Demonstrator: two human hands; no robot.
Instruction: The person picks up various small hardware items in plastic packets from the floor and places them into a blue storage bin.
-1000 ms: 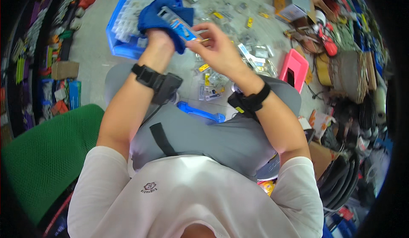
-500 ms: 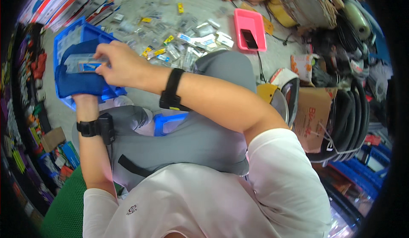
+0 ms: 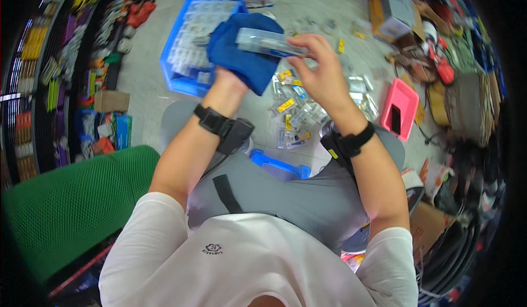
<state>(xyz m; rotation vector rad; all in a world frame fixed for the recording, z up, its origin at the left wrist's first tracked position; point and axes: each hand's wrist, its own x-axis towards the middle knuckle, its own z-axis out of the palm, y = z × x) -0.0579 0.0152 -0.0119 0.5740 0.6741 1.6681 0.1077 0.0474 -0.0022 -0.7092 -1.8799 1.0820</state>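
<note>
A seated person holds a clear plastic packet (image 3: 270,42) against a blue cloth (image 3: 241,54) above a floor strewn with small packaged parts.

The left hand (image 3: 229,82) is mostly hidden under the blue cloth, closed around it from below, while the right hand (image 3: 324,73) pinches the right end of the clear packet with fingers together on it. The packet lies across the top of the cloth, roughly level. Just behind the cloth sits a blue crate (image 3: 189,38) filled with similar clear packets. To the right of the cloth, loose packets (image 3: 299,112) litter the floor (image 3: 145,84), and farther right lies a pink tray (image 3: 399,109). A green mesh chair (image 3: 71,208) stands near the person's left side.
</note>
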